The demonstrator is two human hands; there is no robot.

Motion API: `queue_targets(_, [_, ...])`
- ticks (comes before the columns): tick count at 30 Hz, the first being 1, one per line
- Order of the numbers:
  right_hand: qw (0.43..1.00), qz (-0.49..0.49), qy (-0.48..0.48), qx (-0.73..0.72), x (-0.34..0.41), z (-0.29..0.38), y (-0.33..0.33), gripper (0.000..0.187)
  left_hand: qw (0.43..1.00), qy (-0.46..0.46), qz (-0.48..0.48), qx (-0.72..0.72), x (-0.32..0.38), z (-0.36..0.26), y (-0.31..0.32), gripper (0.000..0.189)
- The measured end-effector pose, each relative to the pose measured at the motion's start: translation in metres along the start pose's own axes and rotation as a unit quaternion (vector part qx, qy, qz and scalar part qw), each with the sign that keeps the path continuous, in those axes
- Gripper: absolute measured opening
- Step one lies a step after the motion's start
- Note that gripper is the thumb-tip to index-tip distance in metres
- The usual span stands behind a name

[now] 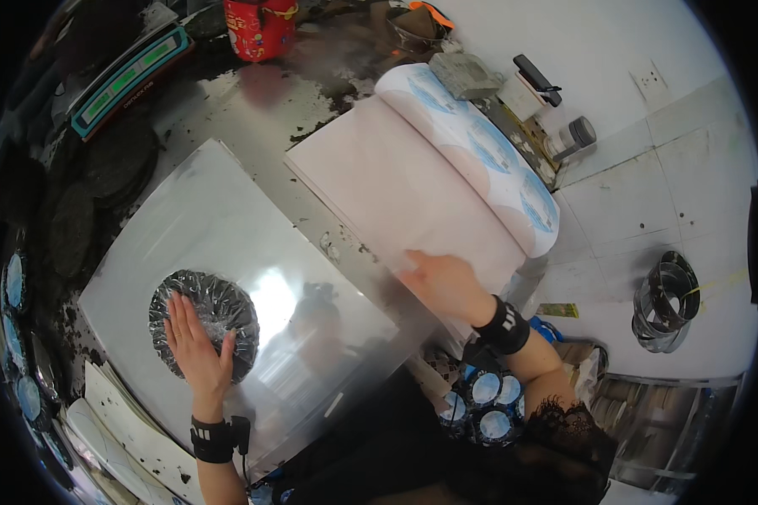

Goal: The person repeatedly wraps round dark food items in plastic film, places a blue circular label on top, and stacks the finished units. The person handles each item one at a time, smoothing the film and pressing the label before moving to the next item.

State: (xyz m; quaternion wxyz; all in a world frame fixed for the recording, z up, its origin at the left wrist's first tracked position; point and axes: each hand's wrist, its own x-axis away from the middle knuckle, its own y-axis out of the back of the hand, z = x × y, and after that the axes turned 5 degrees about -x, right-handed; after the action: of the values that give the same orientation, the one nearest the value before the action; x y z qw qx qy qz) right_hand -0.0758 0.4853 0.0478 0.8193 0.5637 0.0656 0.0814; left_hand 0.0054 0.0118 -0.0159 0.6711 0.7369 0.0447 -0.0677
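A round dark cake in crinkled clear plastic film [240, 303] lies on a stack of smooth clear plastic sheets [227, 208]. My left hand [197, 353] rests flat on the wrapped cake, fingers extended. My right hand [442, 284], somewhat blurred, is over the near edge of a stack of pale pink paper sheets [410, 183]; whether it touches them is unclear, and its fingertips are partly hard to make out. Printed sheets with blue round designs [486, 139] are rolled back along the far side of that stack.
A digital scale [129, 82] stands at upper left beside dark round cakes [114, 154]. At the top is a red bucket [261, 28]. A grey block [464, 74] and a lidded jar [570, 137] sit by the wall. Wrapped discs with blue labels [494, 424] are below the table edge.
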Motion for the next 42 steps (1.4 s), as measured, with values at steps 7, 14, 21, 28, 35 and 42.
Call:
queue_targets(7, [0.927,-0.348,-0.034,0.138,0.068,-0.204,0.024,0.035,0.999,-0.021,-0.02,-0.015,0.002,0.007,-0.009,0.089])
queue_targets(14, [0.924,-0.36,-0.123,0.04,0.064,-0.233,0.015,0.025,0.999,-0.015,-0.029,-0.004,0.0,0.009,-0.014,0.088])
queue_targets(21, [0.849,-0.428,-0.302,-0.07,0.099,-0.305,0.092,0.055,0.999,0.039,0.024,0.024,0.0,-0.001,-0.002,0.1])
queue_targets(28, [0.971,-0.088,0.067,-0.214,-0.041,0.033,-0.091,0.056,0.999,0.035,-0.001,0.034,0.002,-0.007,0.004,0.076])
queue_targets(35, [0.87,0.093,0.408,-0.261,-0.053,0.249,-0.148,0.097,0.899,-0.017,-0.133,0.417,0.02,0.004,-0.026,0.054])
queue_targets(42, [0.764,0.251,0.167,-0.571,-0.09,0.284,-0.154,0.093,0.859,0.073,-0.025,0.505,0.021,-0.004,-0.036,0.056])
